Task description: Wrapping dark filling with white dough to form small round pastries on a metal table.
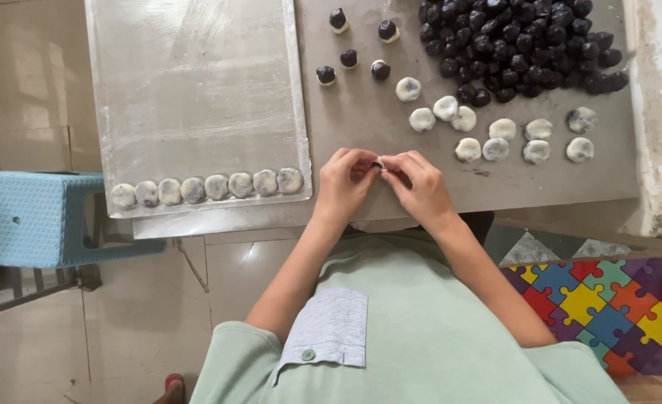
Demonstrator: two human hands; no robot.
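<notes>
A dough ball (377, 164) sat pinched between the fingertips of both hands, just above the near edge of the worktop (361, 120); only a small pale bit with a dark spot showed between the fingers. The left hand (343, 182) and the right hand (418, 183) were together, knuckles raised and fingers curled inward, both closed on that one piece. To the left lay a metal tray (196, 75), its near edge lined with a row of seven wrapped balls (207, 187) touching side by side, pale with dark filling showing through. The rest of the tray was bare metal. Beyond the hands, loose on the worktop, lay a scatter of pale discs (495, 138), some touching, some apart, a few streaked dark. Farther back stood five dark balls on white bases (357, 49), well apart from one another. At the far right corner a heap of dark filling balls (521, 41) was piled close together. A blue stool (28, 217) stood on the tiled floor left of the worktop, below the tray's corner. A puzzle mat (607, 299) in many colours lay on the floor to the right of the person, who wore a pale green shirt (435, 337) with a grey pocket (331, 329).
</notes>
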